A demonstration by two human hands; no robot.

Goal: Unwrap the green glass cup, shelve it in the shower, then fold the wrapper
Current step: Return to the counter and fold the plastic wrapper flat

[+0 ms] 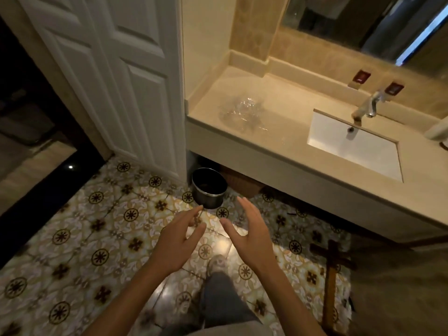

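A small bathroom with a patterned tile floor, glossy and printed with dark rosettes on cream and ochre, fills the lower view. Nearest, a leg in grey trousers ends in a shoe planted on the tiles. Just above it both bare hands are raised over the floor, holding nothing and touching nothing. The left hand is spread with fingers loosely fanned and thumb out; the right hand is equally open, palm turned inward toward the left, fingers slightly curved. The two are near each other but apart (a gap of floor shows between the thumbs).

To the right, a dark wooden cross-shaped piece lies on the floor. Beyond the hands, a round black metal bin with a shiny rim stands under the vanity, beside a white panelled door on the left.

Farther still, the smooth beige stone counter carries the wrapper, a crumpled clear plastic sheet lying loose on its left part, well apart from both hands. To its right sits a rectangular white sink under a chrome faucet. A mirror hangs on the far tiled wall. The green glass cup cannot be seen.
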